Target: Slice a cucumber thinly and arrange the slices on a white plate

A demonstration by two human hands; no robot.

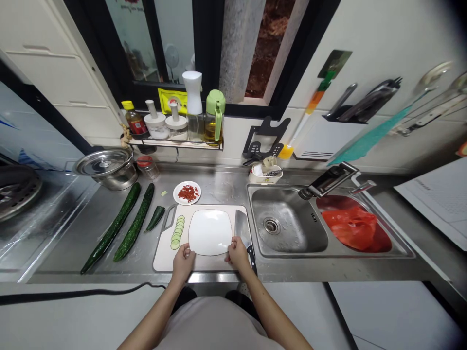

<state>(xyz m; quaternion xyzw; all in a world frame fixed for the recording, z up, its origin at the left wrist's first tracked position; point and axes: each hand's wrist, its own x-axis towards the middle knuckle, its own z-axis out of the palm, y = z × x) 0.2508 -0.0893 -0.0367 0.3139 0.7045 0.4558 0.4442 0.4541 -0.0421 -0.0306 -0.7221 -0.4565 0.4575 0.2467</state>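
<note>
A white, rounded-square plate is over the middle of the cutting board. My left hand pinches its near left corner, and my right hand grips the near right corner. Left of the plate, cucumber slices lie overlapped in a row on the board. A kitchen knife rests along the board's right side, its black handle close to my right hand. Beyond the board sits a small white dish of red bits, perhaps goji berries.
Two whole cucumbers and a cucumber piece lie on the steel counter at left, near a lidded pot. A double sink is at right, with a red plastic bag. Bottles stand on a wall rack.
</note>
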